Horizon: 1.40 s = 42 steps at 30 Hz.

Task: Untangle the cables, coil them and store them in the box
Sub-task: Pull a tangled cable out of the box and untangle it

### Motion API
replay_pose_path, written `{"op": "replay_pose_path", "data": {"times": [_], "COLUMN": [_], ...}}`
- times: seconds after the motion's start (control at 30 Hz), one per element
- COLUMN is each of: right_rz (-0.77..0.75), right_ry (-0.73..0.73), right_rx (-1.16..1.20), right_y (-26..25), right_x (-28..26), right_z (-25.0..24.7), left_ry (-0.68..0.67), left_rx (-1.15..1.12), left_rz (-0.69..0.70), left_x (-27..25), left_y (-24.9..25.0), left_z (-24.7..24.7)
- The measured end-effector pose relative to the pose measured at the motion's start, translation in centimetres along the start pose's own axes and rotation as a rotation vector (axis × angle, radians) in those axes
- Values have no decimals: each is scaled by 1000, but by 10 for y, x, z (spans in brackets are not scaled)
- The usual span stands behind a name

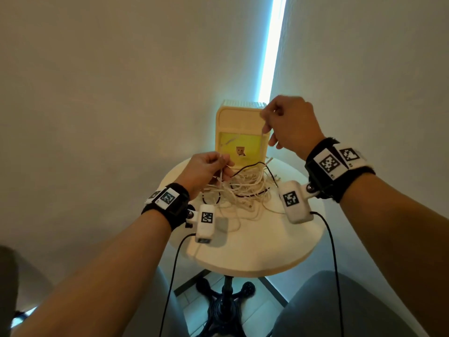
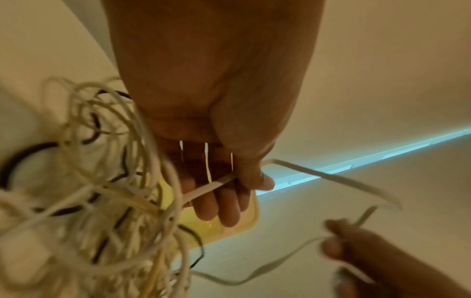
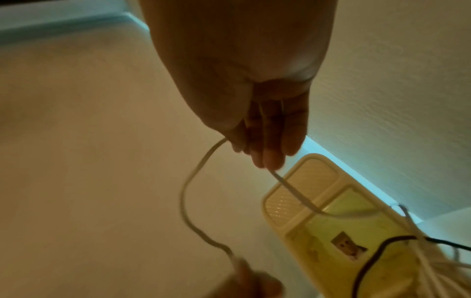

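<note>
A tangle of white and black cables (image 1: 243, 188) lies heaped on a small round table (image 1: 267, 263). Behind it stands the cream box (image 1: 239, 117) with a yellow inside. My left hand (image 1: 222, 166) hovers over the heap's left side and pinches one flat white cable (image 2: 211, 186) between thumb and fingers. That cable (image 3: 188, 181) loops across to my right hand (image 1: 267, 127), which is raised in front of the box's top right corner and pinches it too. In the left wrist view the tangle (image 2: 102, 191) hangs blurred beside the palm.
The table stands in a wall corner, with a bright light strip (image 1: 272, 45) running up it. A black cast base (image 1: 226, 305) holds the table over a tiled floor. Grey knees (image 1: 328, 307) sit close to the front edge. Black leads hang from both wrist cameras.
</note>
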State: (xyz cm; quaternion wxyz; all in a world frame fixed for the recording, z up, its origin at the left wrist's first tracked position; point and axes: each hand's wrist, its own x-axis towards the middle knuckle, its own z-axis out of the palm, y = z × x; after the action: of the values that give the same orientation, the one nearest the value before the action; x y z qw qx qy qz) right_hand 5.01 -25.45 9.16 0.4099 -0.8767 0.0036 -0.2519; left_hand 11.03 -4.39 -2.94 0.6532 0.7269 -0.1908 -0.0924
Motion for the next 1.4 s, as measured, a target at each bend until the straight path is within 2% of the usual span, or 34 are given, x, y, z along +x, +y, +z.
{"op": "replay_pose_path", "data": {"times": [0.1,0.17,0.27,0.33,0.4,0.47,0.53,0.63,0.7,0.77,0.83,1.03,1.17,1.23,1.3,1.37,1.4], "right_rz": [111,146,-16,-116,-161,-168,-195,-229,-251,-236,-153,-150,-167,-176,-180,-192,-197], "right_ry": [-233,-321,-229,-216,-347,-443,-367,-143,-157,-262,-302,-158,81,206,297,313,280], "right_rx": [-185,-357,-606,-520,-405,-379,-440,-569,-551,-452,-270,-43,185,291,320,224,86], "right_y": [17,21,8,-7,-24,-34,-34,-27,-21,-16,-13,-17,-24,-26,-23,-12,-4], "right_x": [-4,-5,-4,-3,-7,-11,-13,-14,-15,-17,-19,-20,-11,-6,-5,-5,-6], "right_z": [3,4,0,-7,-13,-12,-4,11,21,30,35,34,24,13,4,3,4], "left_ry": [23,26,60,138,216,212,165,113,88,49,19,-106,-186,-161,-73,48,100], "left_rx": [-14,14,95,125,148,188,224,285,319,313,293,-30,-33,-19,11,13,-1], "left_rz": [54,68,92,107,98,57,27,55,107,147,166,49,30,43,58,88,109], "left_x": [6,11,21,29,35,38,36,29,24,19,14,2,-1,0,5,9,11], "left_y": [27,43,57,59,56,53,52,60,67,73,74,46,18,12,14,24,32], "left_z": [-1,-3,-4,-4,-7,-9,-10,-8,-6,-3,-1,-6,-1,-1,-2,-3,-4]}}
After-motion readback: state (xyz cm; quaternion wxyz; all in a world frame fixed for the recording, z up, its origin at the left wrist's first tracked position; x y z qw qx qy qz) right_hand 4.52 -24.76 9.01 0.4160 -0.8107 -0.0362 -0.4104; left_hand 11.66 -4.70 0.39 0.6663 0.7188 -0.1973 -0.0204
